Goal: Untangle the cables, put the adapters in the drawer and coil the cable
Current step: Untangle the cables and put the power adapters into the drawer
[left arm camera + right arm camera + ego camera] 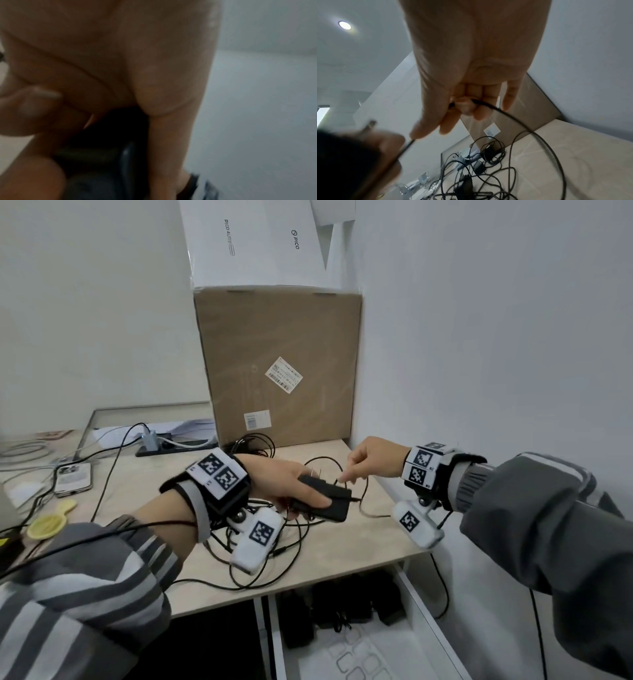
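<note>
Left hand [291,484] grips a black adapter [325,499] above the desk [342,549]; right hand [373,458] pinches its cable [513,117]

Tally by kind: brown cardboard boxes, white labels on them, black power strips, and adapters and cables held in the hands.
Brown cardboard box: 1
White paper labels on it: 2
Black power strip: 1
Black rectangular power adapter, gripped by left hand: 1
Thin black cable, pinched by right hand: 1
Total: 6
</note>
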